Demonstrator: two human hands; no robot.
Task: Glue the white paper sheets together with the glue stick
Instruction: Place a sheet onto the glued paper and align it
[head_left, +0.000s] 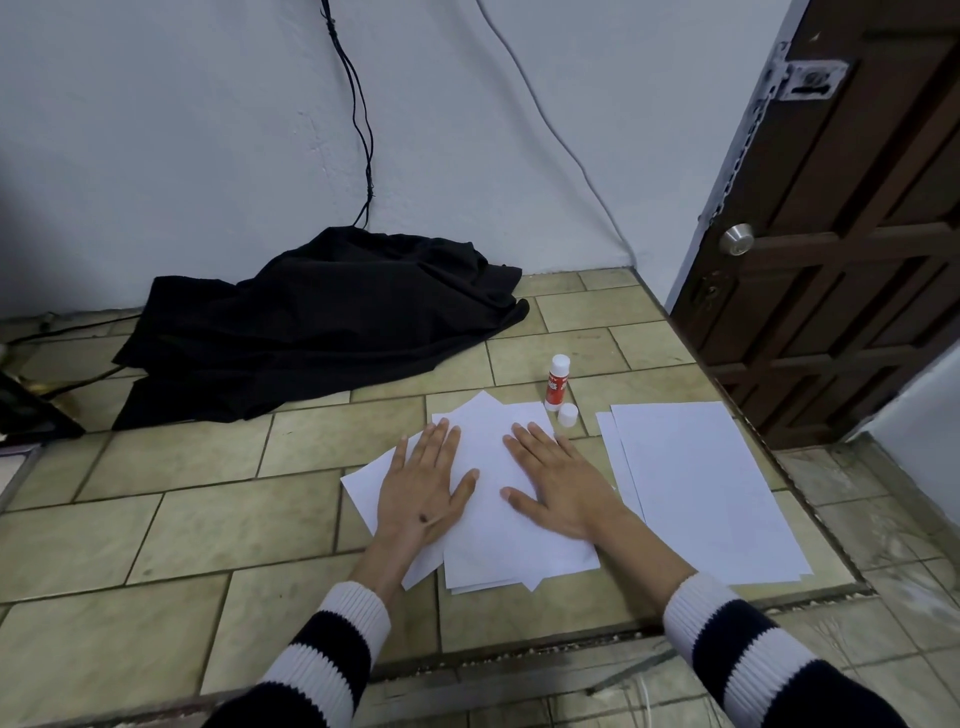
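Observation:
A loose stack of white paper sheets (498, 540) lies fanned on the tiled surface in front of me. My left hand (423, 486) rests flat on the stack's left part, fingers spread. My right hand (558, 480) lies flat on its right part, palm down. Neither hand holds anything. Just beyond the stack stands a red and white glue stick (557, 380), upright and uncapped, with its white cap (568, 415) beside it. A second pile of white sheets (696, 488) lies to the right, apart from my hands.
A crumpled black cloth (317, 322) covers the far left of the tiled platform (208, 499), with black cables (358, 104) running up the wall. The platform's edge drops off to the right and front. A brown wooden door (841, 234) stands at the right.

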